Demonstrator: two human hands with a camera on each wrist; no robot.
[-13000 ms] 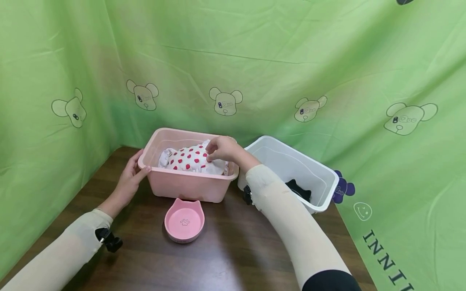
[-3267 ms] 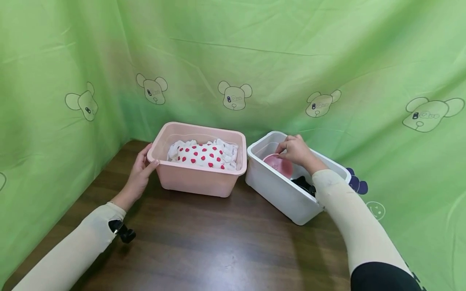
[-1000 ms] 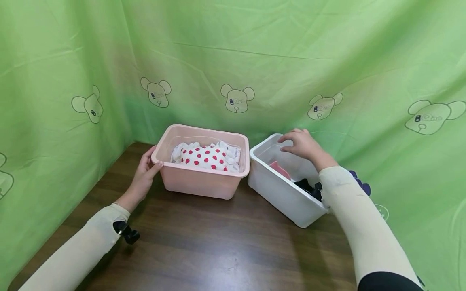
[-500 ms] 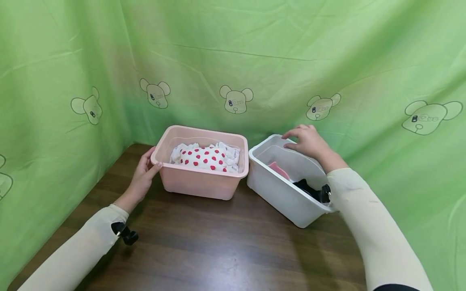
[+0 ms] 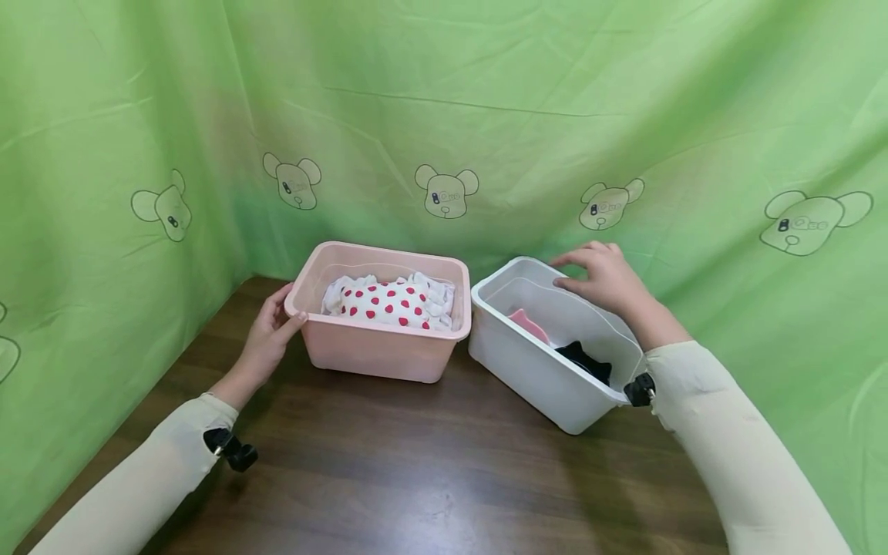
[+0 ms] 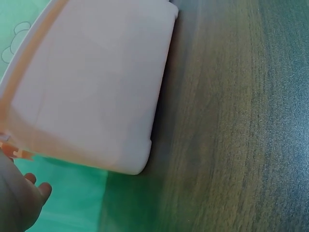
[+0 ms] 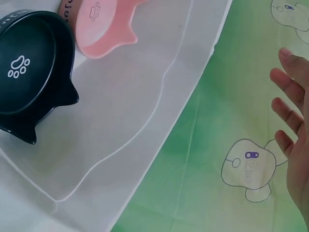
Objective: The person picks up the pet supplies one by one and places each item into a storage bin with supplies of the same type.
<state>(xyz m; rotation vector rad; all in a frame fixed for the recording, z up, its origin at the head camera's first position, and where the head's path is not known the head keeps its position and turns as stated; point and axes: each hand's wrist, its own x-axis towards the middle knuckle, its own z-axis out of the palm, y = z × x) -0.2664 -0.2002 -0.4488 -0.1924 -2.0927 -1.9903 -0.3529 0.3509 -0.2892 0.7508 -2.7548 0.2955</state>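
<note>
My left hand [image 5: 262,343] holds the near left corner of the pink tub [image 5: 378,351], thumb over the front rim and fingers along the side. Inside that tub lies a plump white cloth item [image 5: 388,303] with red strawberry-like spots and frilled ends. Empty, with fingers spread and slightly bent, my right hand [image 5: 605,284] hovers over the back rim of the white tub [image 5: 530,381]. Two cat-eared bowls sit in the white tub, one pink [image 7: 110,24] and one black [image 7: 29,63], each with a paw print inside. The tub's front wall partly hides them in the head view.
Both tubs stand close together at the back of a brown wooden table [image 5: 388,462], the white one angled. Behind and beside them hangs a green curtain [image 5: 486,92] with bear-head drawings. A black wrist mount [image 5: 640,389] is close to the white tub's right end.
The pink bowl has gone from the table into the white tub. My right hand has let go of it, then risen and drifted right. The left hand keeps holding the pink tub.
</note>
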